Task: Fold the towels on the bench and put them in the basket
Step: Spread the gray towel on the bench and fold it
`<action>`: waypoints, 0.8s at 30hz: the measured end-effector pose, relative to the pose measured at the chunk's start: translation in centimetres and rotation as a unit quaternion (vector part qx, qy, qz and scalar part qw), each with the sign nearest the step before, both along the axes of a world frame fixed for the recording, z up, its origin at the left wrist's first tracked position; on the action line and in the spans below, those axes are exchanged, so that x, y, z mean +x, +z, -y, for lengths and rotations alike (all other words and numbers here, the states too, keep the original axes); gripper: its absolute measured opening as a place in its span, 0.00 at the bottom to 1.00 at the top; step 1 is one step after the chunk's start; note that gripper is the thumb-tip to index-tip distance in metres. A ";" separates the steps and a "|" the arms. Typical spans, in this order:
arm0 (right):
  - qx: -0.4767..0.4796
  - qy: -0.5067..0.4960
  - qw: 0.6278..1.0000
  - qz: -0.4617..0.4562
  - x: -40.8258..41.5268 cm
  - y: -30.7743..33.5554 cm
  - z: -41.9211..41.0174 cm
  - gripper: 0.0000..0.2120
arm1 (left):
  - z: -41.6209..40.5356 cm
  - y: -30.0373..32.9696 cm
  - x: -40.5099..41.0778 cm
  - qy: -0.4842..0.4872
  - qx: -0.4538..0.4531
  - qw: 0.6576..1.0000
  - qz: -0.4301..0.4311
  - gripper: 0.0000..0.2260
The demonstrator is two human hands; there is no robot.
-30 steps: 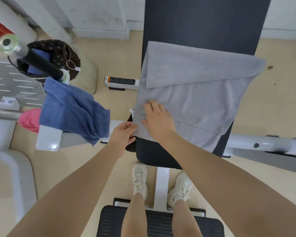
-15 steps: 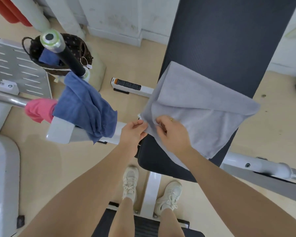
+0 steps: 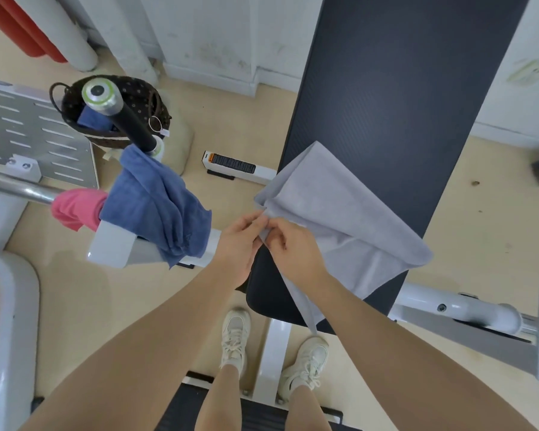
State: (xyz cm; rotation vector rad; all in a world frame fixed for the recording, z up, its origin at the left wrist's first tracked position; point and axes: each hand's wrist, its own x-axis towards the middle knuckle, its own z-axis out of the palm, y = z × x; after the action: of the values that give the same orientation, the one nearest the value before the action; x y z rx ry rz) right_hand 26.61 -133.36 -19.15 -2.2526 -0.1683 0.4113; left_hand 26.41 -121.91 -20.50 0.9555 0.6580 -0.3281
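A grey towel, folded over once, lies across the near end of the black padded bench. Both hands meet at its near left corner: my left hand and my right hand each pinch the cloth there, fingers curled on the edge. Part of the towel hangs off the bench's right side and a strip trails under my right wrist. A dark dotted basket stands on the floor at the left with a blue cloth inside.
A blue towel and a pink towel hang on a white machine arm at the left. A black bar with a green-ringed end juts over the basket. White frame tubes run at the right. My feet stand below the bench.
My right hand left the flat towel and joined my left hand at the near left corner. The towel has been gathered and pulled narrower, and the view has tilted toward the bench.
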 end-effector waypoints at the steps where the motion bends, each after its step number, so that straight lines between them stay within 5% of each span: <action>1: 0.025 -0.033 0.999 -0.013 0.3 0.5 0.2 0.08 | 0.1 0.6 0.2 -0.018 0.004 1.000 0.010 0.06; 3: 0.056 -0.098 0.994 -0.005 0.8 1.6 1.1 0.02 | 0.5 2.4 0.8 -0.053 0.010 0.998 0.023 0.05; 5: 0.052 -0.115 0.991 0.034 1.5 3.6 2.4 0.12 | 1.0 5.1 1.6 -0.107 0.038 0.993 0.042 0.04; 8: 0.026 -0.009 0.996 0.087 2.7 7.4 4.7 0.21 | 1.5 9.5 2.7 -0.220 0.115 0.964 0.095 0.06; 11: -0.012 0.051 0.997 0.056 3.3 11.3 5.8 0.10 | 1.9 13.4 3.5 -0.255 0.175 0.941 0.134 0.08; 14: -0.013 0.008 0.999 0.052 4.1 15.1 6.5 0.05 | 2.3 17.9 4.5 -0.267 0.199 0.928 0.165 0.08; 20: -0.162 -0.025 0.957 0.241 4.1 19.7 8.0 0.04 | 1.9 25.7 6.1 -0.340 0.323 0.839 0.276 0.08; 24: -0.037 -0.062 0.989 0.132 3.9 22.3 8.3 0.07 | 1.0 28.1 7.1 -0.311 0.368 0.816 0.319 0.12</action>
State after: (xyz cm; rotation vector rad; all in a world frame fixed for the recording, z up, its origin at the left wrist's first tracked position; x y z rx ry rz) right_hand 30.46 -141.70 3.16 -2.3702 -0.1506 0.0531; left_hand 33.54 -122.86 7.65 1.9234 -0.2212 -0.2954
